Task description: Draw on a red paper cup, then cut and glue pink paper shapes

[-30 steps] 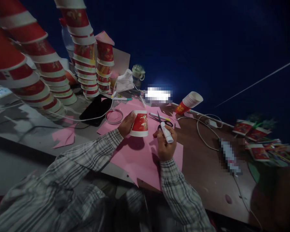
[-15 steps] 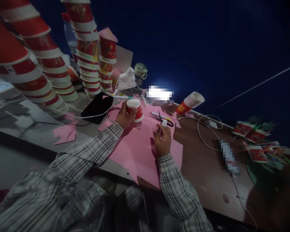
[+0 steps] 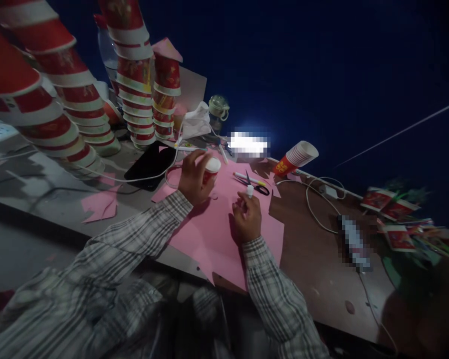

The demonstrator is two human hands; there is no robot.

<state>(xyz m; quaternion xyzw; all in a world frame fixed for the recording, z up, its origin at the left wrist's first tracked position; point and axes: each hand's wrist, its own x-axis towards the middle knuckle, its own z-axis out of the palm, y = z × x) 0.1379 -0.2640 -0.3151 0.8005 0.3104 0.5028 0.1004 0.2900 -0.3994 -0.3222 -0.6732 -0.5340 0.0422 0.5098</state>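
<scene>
My left hand [image 3: 194, 177] is curled round a red and white paper cup [image 3: 211, 167], fingers arched at its upper side; the palm and fingers hide much of the cup. My right hand [image 3: 248, 214] is closed, with a small white-capped object [image 3: 250, 190] sticking up from its fingertips; its lower part is hidden. Pink paper [image 3: 217, 229] lies under both hands. Just beyond the right hand are black-handled scissors [image 3: 261, 189] and a marker [image 3: 249, 178]. A small clear ring-like thing [image 3: 214, 196] rests on the paper by the cup.
Tall towers of paper cups [image 3: 136, 107] stand at the left, one topped by a pink paper cone [image 3: 167, 49]. A black phone [image 3: 149, 167], a leaning cup stack [image 3: 295, 157], a white cable [image 3: 314, 209] and a pink scrap [image 3: 101, 203] lie around the paper.
My left hand has shifted its hold, fingers now raised and covering more of the cup. My right hand has moved slightly left with the white-capped object.
</scene>
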